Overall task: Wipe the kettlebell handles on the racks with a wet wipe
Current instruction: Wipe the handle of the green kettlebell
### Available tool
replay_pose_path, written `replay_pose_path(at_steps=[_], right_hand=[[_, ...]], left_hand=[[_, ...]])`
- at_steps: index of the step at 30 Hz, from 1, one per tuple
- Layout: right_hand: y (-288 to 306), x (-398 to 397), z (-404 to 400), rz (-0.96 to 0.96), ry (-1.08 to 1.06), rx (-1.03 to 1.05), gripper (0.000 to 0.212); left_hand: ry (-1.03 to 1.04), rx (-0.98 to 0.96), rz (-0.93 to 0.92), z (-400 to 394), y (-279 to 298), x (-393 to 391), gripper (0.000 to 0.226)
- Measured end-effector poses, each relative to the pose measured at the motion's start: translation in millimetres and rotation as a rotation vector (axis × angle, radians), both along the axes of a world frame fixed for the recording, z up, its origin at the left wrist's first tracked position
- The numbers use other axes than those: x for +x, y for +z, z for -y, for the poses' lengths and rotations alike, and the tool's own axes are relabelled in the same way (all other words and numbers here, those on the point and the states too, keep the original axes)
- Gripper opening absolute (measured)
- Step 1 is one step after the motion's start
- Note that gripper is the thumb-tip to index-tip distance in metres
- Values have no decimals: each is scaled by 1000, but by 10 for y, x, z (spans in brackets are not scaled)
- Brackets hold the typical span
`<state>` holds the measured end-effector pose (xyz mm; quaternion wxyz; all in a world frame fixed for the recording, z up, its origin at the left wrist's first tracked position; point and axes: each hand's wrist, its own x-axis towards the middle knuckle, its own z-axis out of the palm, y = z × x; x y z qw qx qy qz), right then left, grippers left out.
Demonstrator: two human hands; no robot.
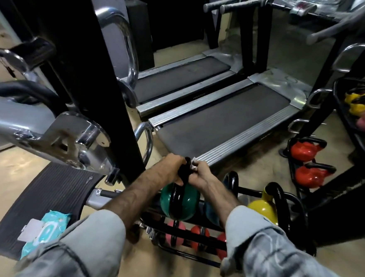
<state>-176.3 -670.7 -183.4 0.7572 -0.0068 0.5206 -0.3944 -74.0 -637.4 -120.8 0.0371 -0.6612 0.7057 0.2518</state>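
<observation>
Head: kettlebell handle [180,177] between both hands.

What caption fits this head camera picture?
Both hands, left hand and right hand, grip the green kettlebell handle with a wet wipe.

Low in the middle of the frame stands a rack [194,238] with kettlebells on its upper and lower shelves. Both hands meet at the handle [184,173] of one kettlebell [179,201] on the upper shelf, the left hand [173,167] on its left side, the right hand [200,175] on its right, with a wipe [194,163] between the right hand's fingers and the handle. Another kettlebell [263,209] sits to the right on the same shelf. At lower left a pack of wipes [45,230] lies on a ribbed platform [53,185]. Two treadmills [221,121] lie behind the rack. A second rack [305,162] stands at the right edge.
</observation>
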Motion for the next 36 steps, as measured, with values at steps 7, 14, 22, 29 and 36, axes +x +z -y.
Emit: replay_pose_path(at_steps=[7,14,22,29,36], right_hand=[[65,-99,-319,-178,145,-188,33],[-161,-14,-70,-286,147,-228,25],[-349,-174,-801,-804,392,-598,26],[-264,-138,-728,-737,86,-605,15],[-394,-130,-1451,-620,-10,-536,15]], left_hand=[[29,-57,-78,-51,-25,44,55],[111,-95,-196,-126,-143,98,67],[108,-163,-183,-159,-198,122,63],[2,-137,-182,-147,-194,137,70],[-93,-156,-44,-97,-269,195,67]])
